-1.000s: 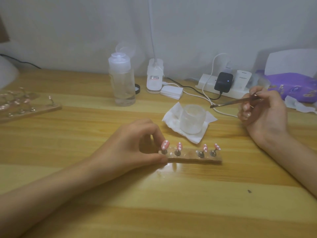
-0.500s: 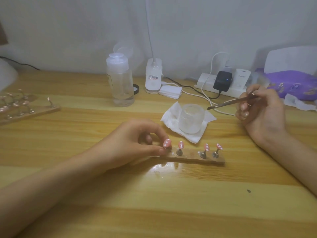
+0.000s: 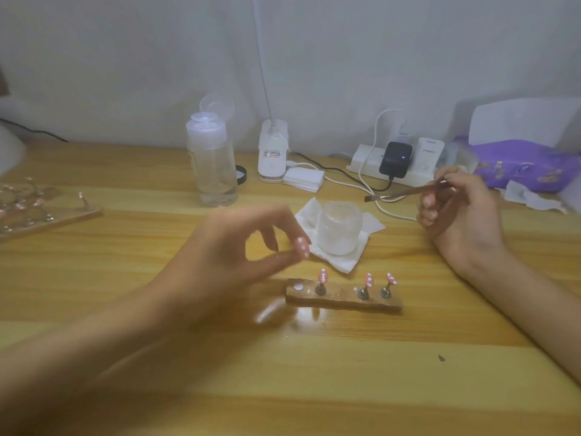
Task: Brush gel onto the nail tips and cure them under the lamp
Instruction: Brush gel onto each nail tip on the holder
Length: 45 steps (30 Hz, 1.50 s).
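My left hand [image 3: 232, 250] hovers above the table and pinches the stem of one pink nail tip with white dots [image 3: 301, 247] between thumb and fingers. Below it lies a small wooden holder [image 3: 342, 298] with three more pink tips standing on pegs and a bare round spot at its left end. My right hand [image 3: 459, 212] holds a thin brush [image 3: 405, 193], bristles pointing left above a frosted gel jar [image 3: 339, 229] on a white tissue. The white lamp [image 3: 273, 152] stands at the back.
A clear pump bottle [image 3: 212, 162] stands at the back left of centre. A power strip [image 3: 396, 162] with chargers and cables lies behind the jar. A second wooden holder [image 3: 37, 212] with tips sits far left; a purple wipes pack [image 3: 528, 165] far right.
My left hand has lifted the leftmost nail tip off the wooden holder and raised it up and left. The right hand with the brush has barely moved.
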{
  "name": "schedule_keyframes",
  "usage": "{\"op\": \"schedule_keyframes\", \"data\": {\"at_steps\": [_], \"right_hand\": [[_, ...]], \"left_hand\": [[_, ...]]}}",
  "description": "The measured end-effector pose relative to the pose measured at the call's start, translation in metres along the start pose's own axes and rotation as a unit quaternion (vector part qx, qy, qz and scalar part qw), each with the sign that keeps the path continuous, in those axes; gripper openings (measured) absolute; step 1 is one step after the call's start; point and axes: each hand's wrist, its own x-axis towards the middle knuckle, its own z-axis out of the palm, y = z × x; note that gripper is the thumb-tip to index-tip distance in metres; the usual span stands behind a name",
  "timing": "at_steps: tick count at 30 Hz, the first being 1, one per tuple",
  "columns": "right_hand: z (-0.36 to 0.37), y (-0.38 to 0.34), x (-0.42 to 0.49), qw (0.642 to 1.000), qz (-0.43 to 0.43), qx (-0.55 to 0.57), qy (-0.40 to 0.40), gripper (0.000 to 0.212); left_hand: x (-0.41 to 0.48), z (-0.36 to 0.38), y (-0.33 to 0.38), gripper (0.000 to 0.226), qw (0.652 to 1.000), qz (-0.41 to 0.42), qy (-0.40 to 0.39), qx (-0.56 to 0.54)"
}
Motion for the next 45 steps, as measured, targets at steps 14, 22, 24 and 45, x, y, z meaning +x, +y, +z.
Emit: {"op": "schedule_keyframes", "data": {"at_steps": [14,22,24,45], "right_hand": [[0.005,0.000,-0.010,0.993,-0.037,-0.099,-0.052,0.018],[0.013,0.008,-0.018,0.991,-0.018,-0.122,-0.044,0.019],[0.015,0.009,-0.019,0.990,-0.020,-0.129,-0.057,0.020],[0.015,0.009,-0.021,0.984,-0.054,-0.150,-0.077,0.024]], "left_hand": [[0.043,0.032,-0.045,0.013,0.990,-0.068,0.088,-0.082],[0.040,0.038,-0.044,0.008,0.992,-0.055,0.072,-0.086],[0.040,0.039,-0.045,0.011,0.993,-0.060,0.068,-0.082],[0.041,0.038,-0.040,0.017,0.991,-0.085,0.071,-0.076]]}}
